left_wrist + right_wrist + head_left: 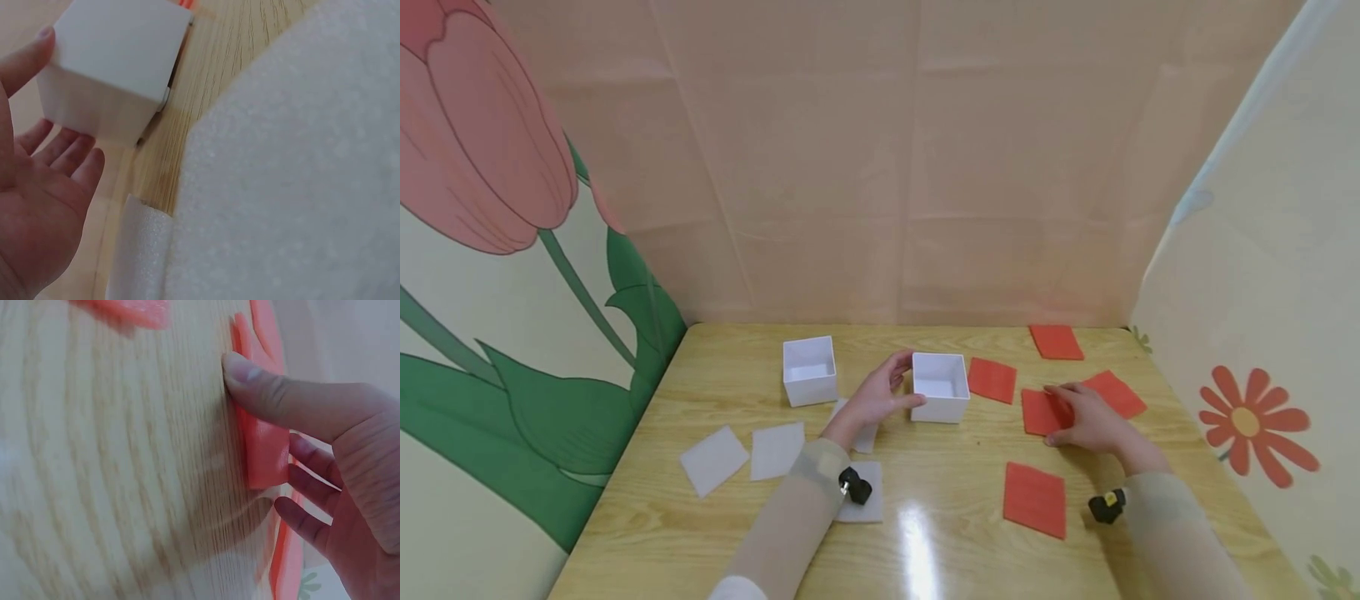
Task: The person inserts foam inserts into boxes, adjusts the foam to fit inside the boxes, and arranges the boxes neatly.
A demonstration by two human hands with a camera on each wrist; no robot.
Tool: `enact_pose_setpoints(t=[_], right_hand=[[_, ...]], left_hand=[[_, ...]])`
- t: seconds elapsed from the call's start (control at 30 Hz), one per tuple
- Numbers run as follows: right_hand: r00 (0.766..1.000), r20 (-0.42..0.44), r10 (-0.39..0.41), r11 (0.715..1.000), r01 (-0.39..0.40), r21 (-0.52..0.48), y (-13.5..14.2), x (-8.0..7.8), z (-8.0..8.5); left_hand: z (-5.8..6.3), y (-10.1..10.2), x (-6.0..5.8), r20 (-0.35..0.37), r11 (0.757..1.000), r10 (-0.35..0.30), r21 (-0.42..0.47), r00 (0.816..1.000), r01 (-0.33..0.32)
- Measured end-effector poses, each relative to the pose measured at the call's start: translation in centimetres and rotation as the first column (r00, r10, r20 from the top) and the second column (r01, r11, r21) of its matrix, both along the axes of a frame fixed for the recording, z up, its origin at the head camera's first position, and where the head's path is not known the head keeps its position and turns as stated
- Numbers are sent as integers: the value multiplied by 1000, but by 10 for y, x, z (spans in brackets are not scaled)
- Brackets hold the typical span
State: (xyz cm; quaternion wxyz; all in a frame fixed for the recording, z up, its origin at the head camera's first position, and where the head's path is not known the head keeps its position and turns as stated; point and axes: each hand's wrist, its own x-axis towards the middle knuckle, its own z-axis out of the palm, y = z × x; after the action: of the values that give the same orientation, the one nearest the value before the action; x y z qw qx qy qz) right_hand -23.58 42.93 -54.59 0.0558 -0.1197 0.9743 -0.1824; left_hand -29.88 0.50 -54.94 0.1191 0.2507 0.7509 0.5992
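The left hand (880,398) holds a white box (942,409) by its left side, thumb and fingers wide apart; to the right, the right hand (1093,422) pinches a red square (1037,413) on the table (958,508); another box (811,392) stands far left; a white square (777,451) lies nearer

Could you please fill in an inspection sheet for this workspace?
Surface: wood-grain table, with a bright reflection towards the near side.
Job's things: two open-topped white boxes, a left-hand box and a right-hand box; five red sheets visible on the right; four white sheets on the left, two partly hidden by the left arm.
Clutter: nothing seen.
Hands: left hand grips the right-hand box; right hand holds one red sheet between thumb and fingers.
Cables: nothing seen.
Surroundings: pinkish backdrop behind; flower-printed panels both sides.
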Motion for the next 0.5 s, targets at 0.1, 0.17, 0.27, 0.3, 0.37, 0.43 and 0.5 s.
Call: enact_pose_setpoints(t=[0.1,0.17,0.27,0.3,0.37,0.43,0.5], right_hand=[[1000,-4,-9,1000,9,-22,2,1,0],[1000,-5,-17,999,16,-38,3,2,0],[1000,-2,-26,998,26,-50,3,3,0],[1000,0,-29,998,29,-55,3,3,0],[999,4,-32,998,32,-58,2,3,1],[999,7,-35,998,35,-59,1,4,1],[999,9,-41,997,42,-63,0,5,2]], left_hand=[[-1,0,1,-3,1000,0,4,1000,0],[0,0,1,-5,1000,1,0,1000,-1],[-1,0,1,-7,1000,5,0,1000,-5],[-1,0,0,-6,1000,7,0,1000,-7],[-1,0,0,-6,1000,9,-2,1000,-9],[-2,0,-1,-6,1000,9,-2,1000,-9],[-1,0,-1,-9,1000,4,-2,1000,-4]])
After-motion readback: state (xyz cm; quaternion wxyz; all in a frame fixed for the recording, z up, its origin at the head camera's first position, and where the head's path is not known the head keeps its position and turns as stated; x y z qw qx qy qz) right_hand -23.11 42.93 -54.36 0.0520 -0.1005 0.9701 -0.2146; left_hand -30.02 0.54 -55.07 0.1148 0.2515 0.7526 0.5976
